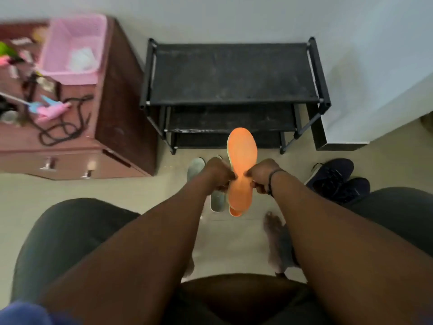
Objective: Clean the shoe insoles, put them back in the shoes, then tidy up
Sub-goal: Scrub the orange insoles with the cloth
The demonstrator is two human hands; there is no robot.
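Note:
An orange insole [241, 158] is held up lengthwise above the floor, toe end pointing away from me. My left hand [219, 173] pinches its left edge at the narrow middle and my right hand [261, 175] pinches the right edge opposite. Below my left hand lie grey insoles [195, 167] on the floor, partly hidden by the hand and the orange insole. A pair of dark navy shoes [337, 180] sits on the floor to the right of my right wrist.
A black shoe rack [234, 73] stands against the wall ahead. At left is a brown cabinet [117, 113] with a pink basket [72, 48], a black cord and clutter on top. My knees and bare feet frame the tiled floor [234, 242].

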